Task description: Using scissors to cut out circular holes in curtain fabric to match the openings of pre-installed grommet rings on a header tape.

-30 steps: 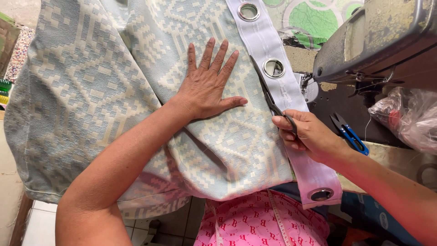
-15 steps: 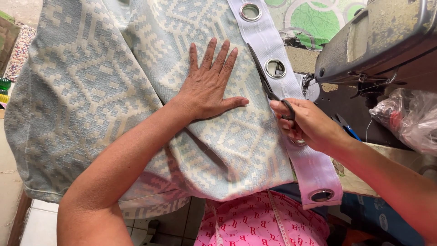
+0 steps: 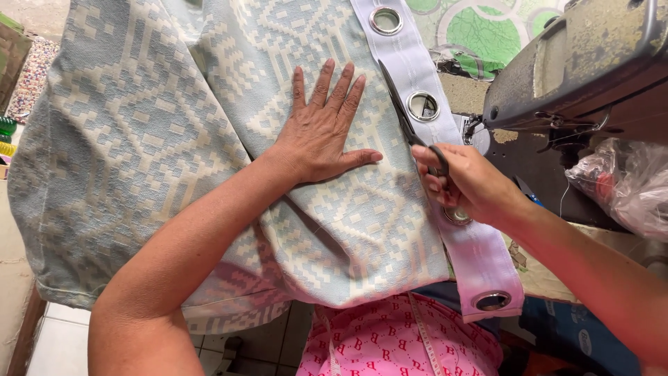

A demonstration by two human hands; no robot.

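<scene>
A pale blue and cream patterned curtain (image 3: 153,139) lies spread over the table, with a white header band (image 3: 480,264) carrying metal eyelets (image 3: 422,106) along its right edge. My left hand (image 3: 321,132) presses flat on the curtain, fingers spread, just left of the band. My right hand (image 3: 470,182) grips black scissors (image 3: 398,101). Their blades point up along the seam between the patterned cloth and the white band, beside the second eyelet.
A grey sewing machine (image 3: 591,63) stands at the upper right. A clear plastic bag (image 3: 630,184) lies at the right edge. A green patterned cloth (image 3: 487,28) shows behind the band. A measuring tape (image 3: 424,341) hangs over my pink garment below.
My right hand has moved up along the white band with the scissors, and the blades now reach further toward the upper eyelets. My left hand stays flat in about the same place.
</scene>
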